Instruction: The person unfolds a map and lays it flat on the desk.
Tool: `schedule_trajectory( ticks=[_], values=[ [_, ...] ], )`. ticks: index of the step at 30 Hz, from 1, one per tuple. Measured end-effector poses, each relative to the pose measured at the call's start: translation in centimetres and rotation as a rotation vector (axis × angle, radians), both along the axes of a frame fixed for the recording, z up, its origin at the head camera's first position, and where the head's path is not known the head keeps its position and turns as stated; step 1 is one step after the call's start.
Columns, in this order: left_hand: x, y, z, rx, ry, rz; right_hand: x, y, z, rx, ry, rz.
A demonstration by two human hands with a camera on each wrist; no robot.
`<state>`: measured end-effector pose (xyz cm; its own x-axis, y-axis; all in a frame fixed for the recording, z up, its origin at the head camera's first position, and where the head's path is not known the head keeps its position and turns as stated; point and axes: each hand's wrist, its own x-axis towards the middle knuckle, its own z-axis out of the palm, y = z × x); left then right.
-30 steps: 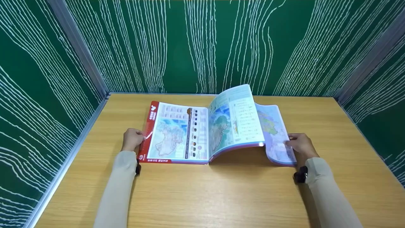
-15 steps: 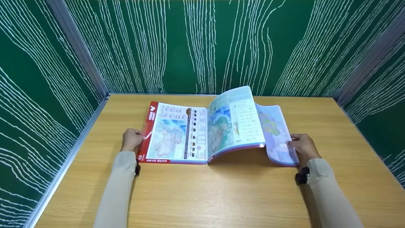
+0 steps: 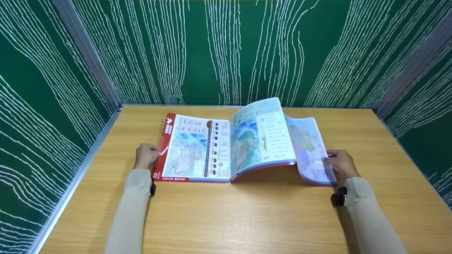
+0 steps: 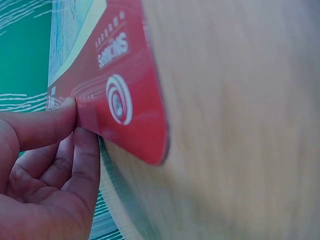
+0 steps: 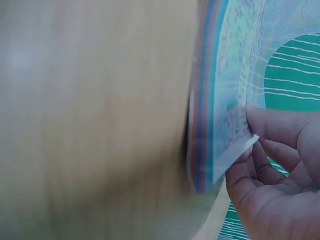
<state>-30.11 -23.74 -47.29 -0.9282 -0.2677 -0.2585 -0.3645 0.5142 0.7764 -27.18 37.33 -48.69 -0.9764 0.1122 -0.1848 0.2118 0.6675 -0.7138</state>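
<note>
A map book [image 3: 194, 151] with glossy pages lies spread open on the table. Its left side has a red border with white lettering and a printed map. From the middle, a stack of pages [image 3: 263, 132] arches up off the table. A purple-blue map page [image 3: 310, 151] extends beyond it on the right. My left hand [image 3: 146, 156] pinches the red left edge between thumb and fingers, as the left wrist view shows with the hand [image 4: 55, 165] close up. On the far right edge, my right hand [image 3: 342, 164] pinches the pages; the right wrist view shows this hand [image 5: 280, 160] too.
The wooden table [image 3: 240, 218] extends in front of the book and to both sides. Green panels [image 3: 197, 53] with white wavy lines stand behind and at the sides, joined by grey metal posts [image 3: 86, 53]. A dark device [image 3: 339, 197] sits on the right wrist.
The right hand has shifted slightly to the right with the page edge it pinches. The arched pages have sunk a little. The left hand has moved barely to the left.
</note>
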Motion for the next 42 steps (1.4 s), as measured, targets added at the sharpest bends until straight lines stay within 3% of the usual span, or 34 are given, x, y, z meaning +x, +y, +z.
schedule_trajectory(
  ticks=[7,22,30,39,42],
  values=[
    [0.1,-0.4,0.1,0.088,-0.056,0.004,0.0,0.2,-0.1,-0.020,-0.043,-0.030],
    [-0.3,-1.5,-0.2,0.092,-0.080,0.019,-0.1,0.7,-0.3,-0.086,-0.145,-0.131],
    [0.1,-1.7,-0.3,-0.082,0.051,-0.029,0.4,1.1,-0.2,0.016,-0.070,-0.077],
    [0.2,-1.7,-0.1,-0.012,0.030,0.009,0.5,1.7,-0.3,-0.085,-0.128,-0.149],
    [0.1,-1.8,-0.2,0.017,0.012,0.018,0.5,2.0,-0.3,-0.057,-0.126,-0.148]
  ],
)
